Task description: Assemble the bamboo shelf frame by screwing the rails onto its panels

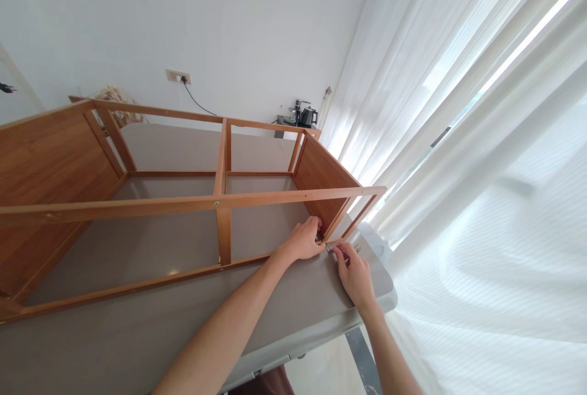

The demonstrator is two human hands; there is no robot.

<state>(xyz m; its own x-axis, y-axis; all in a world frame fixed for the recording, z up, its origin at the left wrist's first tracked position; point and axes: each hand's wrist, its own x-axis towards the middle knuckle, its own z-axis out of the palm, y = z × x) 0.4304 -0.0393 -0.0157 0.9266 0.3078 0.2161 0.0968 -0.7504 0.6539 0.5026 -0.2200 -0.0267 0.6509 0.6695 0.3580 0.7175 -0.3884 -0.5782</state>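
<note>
A wooden frame (266,199) with slim orange-brown rails and solid end panels lies across a grey-covered table. Near its right front corner, my left hand (305,239) is closed around the lower rail, the fingertips reaching inside beside the panel. Something small and dark shows by those fingers, too hidden to name. Just outside the same corner, my right hand (354,269) pinches a small metal piece (328,248) against the rail between thumb and forefinger. Its exact kind is too small to tell. A few small metal parts (358,249) rest on the table behind my right hand.
Under the frame is the table (284,315), its rounded corner to my right. White curtains (458,230) hang close along the right side. Farther back stand a dark kettle (309,116) and a bundle of pale strands (117,98). A cord runs from the wall socket (177,76).
</note>
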